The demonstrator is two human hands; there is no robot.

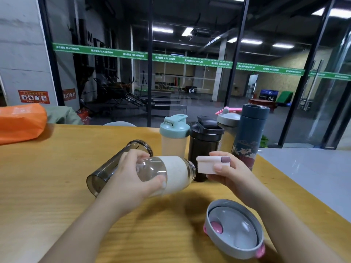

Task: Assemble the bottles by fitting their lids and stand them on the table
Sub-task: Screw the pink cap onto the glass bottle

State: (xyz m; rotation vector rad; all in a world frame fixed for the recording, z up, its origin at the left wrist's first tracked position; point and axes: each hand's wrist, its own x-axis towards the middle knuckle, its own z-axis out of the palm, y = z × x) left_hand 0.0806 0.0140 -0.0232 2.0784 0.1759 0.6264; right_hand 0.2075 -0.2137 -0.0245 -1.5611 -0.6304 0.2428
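The left hand (131, 173) has its grip wrapped around a clear glass bottle (167, 174) with a cream sleeve, held sideways above the tabletop (57, 186), open neck pointing right. The right hand (226, 168) pinches a pale pink lid (209, 164) just beside that neck, not yet on. A smoky lidless bottle (114, 166) lies behind; a grey lid (235, 228) rests upside down near the right forearm. Four capped bottles stand behind.

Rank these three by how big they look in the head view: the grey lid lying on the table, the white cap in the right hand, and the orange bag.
1. Orange bag, though cut off by the frame edge.
2. Grey lid; being nearest the camera inflates it, so its rank against the bag is unsure.
3. White cap, clearly smallest.
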